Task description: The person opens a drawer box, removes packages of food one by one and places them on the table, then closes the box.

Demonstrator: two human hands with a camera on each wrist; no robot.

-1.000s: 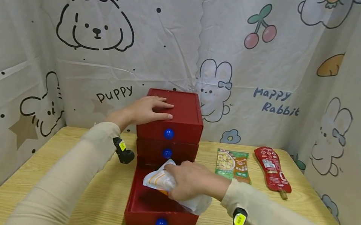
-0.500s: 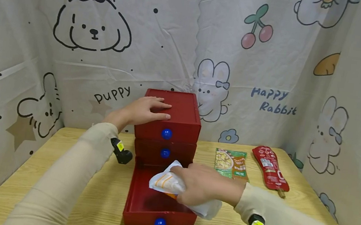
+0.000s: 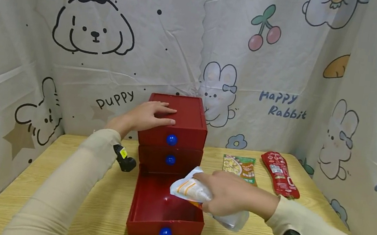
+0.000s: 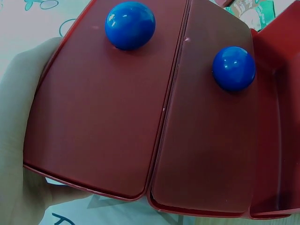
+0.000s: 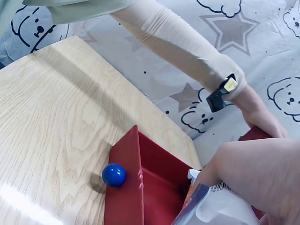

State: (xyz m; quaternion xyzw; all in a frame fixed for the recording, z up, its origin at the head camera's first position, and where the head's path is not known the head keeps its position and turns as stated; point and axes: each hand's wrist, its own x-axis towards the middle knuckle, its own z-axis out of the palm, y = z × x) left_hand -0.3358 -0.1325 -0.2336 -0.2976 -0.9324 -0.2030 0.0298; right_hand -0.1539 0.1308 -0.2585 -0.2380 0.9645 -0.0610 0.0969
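Observation:
A red chest of drawers (image 3: pixel 189 113) with blue knobs stands mid-table in the head view. Its bottom drawer (image 3: pixel 151 208) is pulled out, and the two upper ones are closed. My left hand (image 3: pixel 149 115) rests on the chest's top with fingers extended; the left wrist view shows it along the chest's edge. My right hand (image 3: pixel 232 194) grips a white plastic packet (image 3: pixel 188 187) with orange stripes, over the right side of the pulled-out drawer. Part of the packet (image 5: pixel 220 206) shows a barcode in the right wrist view; my palm and fingers hide the rest.
Behind my right hand lies a green and brown food packet (image 3: pixel 235 165), partly covered. A red pouch (image 3: pixel 279 175) lies farther right, near the back of the wooden table (image 3: pixel 91 200). A printed cloth (image 3: pixel 171 32) encloses the back and sides.
My right hand has moved right with the white packet, from over the drawer's middle to its right side. My left hand stays on the chest. The head view has shifted slightly.

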